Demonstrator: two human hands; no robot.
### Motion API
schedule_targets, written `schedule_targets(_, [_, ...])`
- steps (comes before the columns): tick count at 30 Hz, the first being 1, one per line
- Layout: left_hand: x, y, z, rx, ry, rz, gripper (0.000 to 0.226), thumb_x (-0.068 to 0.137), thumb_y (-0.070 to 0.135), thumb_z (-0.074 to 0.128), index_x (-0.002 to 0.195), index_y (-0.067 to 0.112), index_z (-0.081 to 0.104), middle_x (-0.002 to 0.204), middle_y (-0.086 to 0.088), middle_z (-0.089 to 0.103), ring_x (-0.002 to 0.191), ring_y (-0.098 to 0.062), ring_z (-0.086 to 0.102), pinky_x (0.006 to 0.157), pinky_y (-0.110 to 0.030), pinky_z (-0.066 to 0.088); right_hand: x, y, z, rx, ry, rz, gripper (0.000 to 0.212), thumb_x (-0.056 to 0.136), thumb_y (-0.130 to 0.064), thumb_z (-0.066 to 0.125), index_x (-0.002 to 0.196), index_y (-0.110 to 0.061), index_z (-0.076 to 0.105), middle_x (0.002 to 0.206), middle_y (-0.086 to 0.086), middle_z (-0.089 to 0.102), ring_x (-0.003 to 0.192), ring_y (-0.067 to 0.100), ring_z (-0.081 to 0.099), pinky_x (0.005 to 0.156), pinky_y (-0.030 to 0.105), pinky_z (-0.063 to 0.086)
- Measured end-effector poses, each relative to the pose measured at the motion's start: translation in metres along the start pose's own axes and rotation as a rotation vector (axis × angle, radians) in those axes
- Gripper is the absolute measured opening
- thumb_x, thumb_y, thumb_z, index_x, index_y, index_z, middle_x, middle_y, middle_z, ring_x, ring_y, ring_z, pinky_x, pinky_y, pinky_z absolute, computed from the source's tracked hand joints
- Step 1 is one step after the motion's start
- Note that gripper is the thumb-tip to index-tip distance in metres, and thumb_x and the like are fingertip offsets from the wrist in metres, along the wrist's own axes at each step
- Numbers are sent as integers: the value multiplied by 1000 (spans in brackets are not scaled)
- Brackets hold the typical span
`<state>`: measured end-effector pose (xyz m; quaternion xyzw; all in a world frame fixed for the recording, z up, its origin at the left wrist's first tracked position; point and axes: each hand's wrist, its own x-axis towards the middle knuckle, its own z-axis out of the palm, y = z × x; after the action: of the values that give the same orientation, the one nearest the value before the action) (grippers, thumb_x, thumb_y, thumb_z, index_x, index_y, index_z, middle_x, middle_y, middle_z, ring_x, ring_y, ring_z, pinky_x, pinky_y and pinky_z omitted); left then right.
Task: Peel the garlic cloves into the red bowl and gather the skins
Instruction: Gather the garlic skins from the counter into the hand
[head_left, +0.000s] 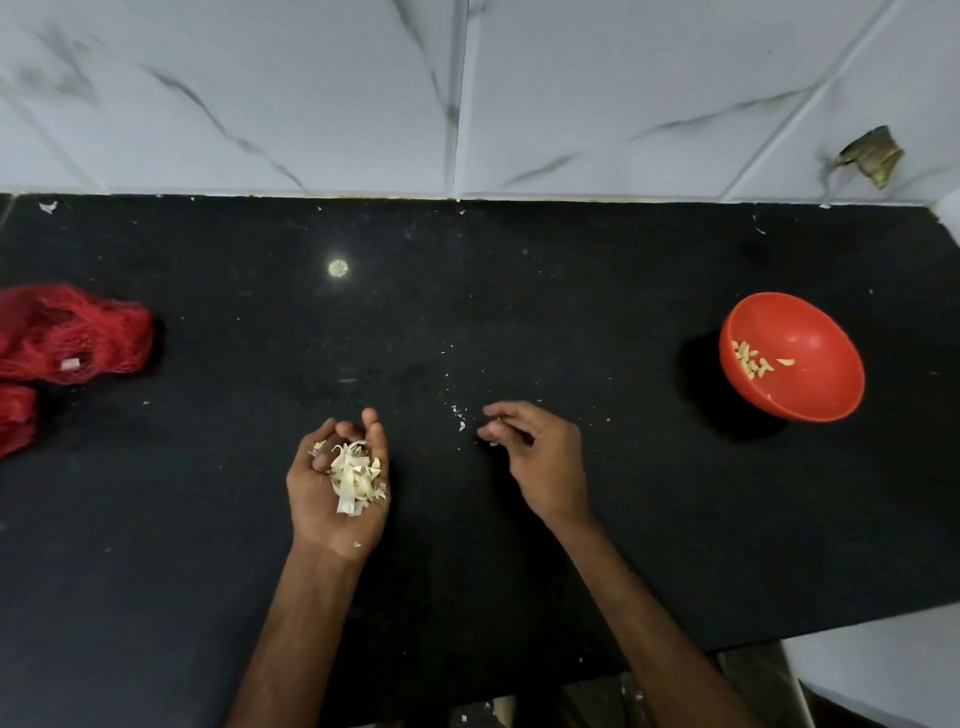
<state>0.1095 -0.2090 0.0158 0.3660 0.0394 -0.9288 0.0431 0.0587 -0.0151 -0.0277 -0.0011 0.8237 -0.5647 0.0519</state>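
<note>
While peeled cloves (750, 361) lay in the red bowl (826, 332) near the surface's (571, 291) right edge, the left grip (340, 486) cupped the skins (352, 475) and the right grip (543, 460) pinched a fleck (492, 443), with scraps (460, 418) seemingly left to gather.

The counter (519, 312) is black stone, polished smooth and finely speckled, glossy enough to mirror a lamp as a pale spot. At 12 o'clock the wall tiles (311, 93) are white with grey marble-like veins and a soft sheen. At 3 o'clock the bowl (815, 327) is smooth red plastic, faintly shiny; the cloves (750, 359) in it look pale and smooth. At 9 o'clock the net (78, 332) is coarse red mesh, matt. The skins (353, 475) cupped in the left hand (332, 493) are thin, dry and papery.
</note>
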Motion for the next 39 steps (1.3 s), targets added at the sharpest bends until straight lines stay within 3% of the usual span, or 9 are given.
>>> schedule_targets(5, [-4, 3, -1, 24, 0, 7, 57, 99, 17, 51, 42, 16, 43, 49, 9, 52, 72, -9, 73, 64, -26, 61, 15, 1, -16, -128, -67, -39, 8, 82, -5, 79, 82, -12, 76, 74, -6, 74, 68, 9, 70, 71, 26, 57])
schedule_targets(9, [-6, 5, -2, 28, 10, 12, 58, 99, 18, 50, 41, 16, 43, 48, 9, 52, 71, -8, 72, 63, -26, 60, 18, 6, -23, -274, -146, -115, 8, 79, -10, 82, 80, -18, 79, 80, -10, 72, 76, 5, 67, 74, 21, 52])
schedule_targets(13, [-6, 5, -1, 15, 14, 7, 58, 98, 18, 52, 42, 16, 43, 48, 9, 52, 71, -9, 72, 63, -27, 60, 16, 15, -15, -477, -207, -257, 7, 79, -11, 81, 79, -14, 75, 86, -8, 62, 82, 11, 59, 79, 24, 47])
schedule_targets(18, [-4, 5, 0, 23, 16, 16, 58, 98, 19, 52, 41, 16, 43, 50, 8, 53, 71, -9, 72, 64, -26, 60, 20, 17, -2, -667, -135, -390, 10, 87, -12, 74, 80, -14, 67, 88, -6, 59, 86, 12, 52, 74, 24, 47])
schedule_targets(24, [-6, 5, 4, 41, 21, 33, 59, 98, 19, 51, 40, 16, 43, 45, 9, 51, 69, -9, 72, 63, -26, 60, 79, -11, 22, -386, -85, -404, 16, 87, 9, 60, 87, -7, 62, 89, 2, 63, 83, 17, 60, 76, 38, 52])
schedule_targets(26, [-4, 6, 4, 42, 17, 44, 58, 98, 18, 52, 41, 16, 43, 47, 8, 51, 69, -10, 72, 63, -26, 60, 95, -15, 32, -479, -118, -450, 24, 86, 12, 55, 96, -7, 67, 92, 4, 65, 83, 18, 63, 75, 41, 54])
schedule_targets(30, [-1, 4, 3, 33, 4, 32, 58, 98, 17, 52, 40, 16, 43, 49, 8, 52, 71, -10, 72, 64, -26, 60, 88, -14, 37, -795, -270, -742, 38, 80, 0, 42, 103, 3, 72, 99, 13, 68, 90, 30, 65, 66, 37, 59])
schedule_targets(35, [-1, 1, 1, 38, 10, 36, 57, 97, 17, 52, 41, 16, 44, 48, 8, 53, 71, -9, 72, 64, -26, 60, 37, 11, 21, -855, -273, -852, 38, 81, 6, 48, 114, 8, 68, 112, 18, 68, 105, 28, 60, 80, 35, 60])
schedule_targets(39, [0, 0, -3, 37, 21, 35, 55, 97, 17, 54, 43, 16, 43, 50, 10, 51, 74, -8, 72, 65, -26, 60, -5, 26, 15, -703, -240, -719, 29, 79, 11, 71, 106, -2, 72, 105, 7, 67, 98, 18, 54, 76, 29, 56])
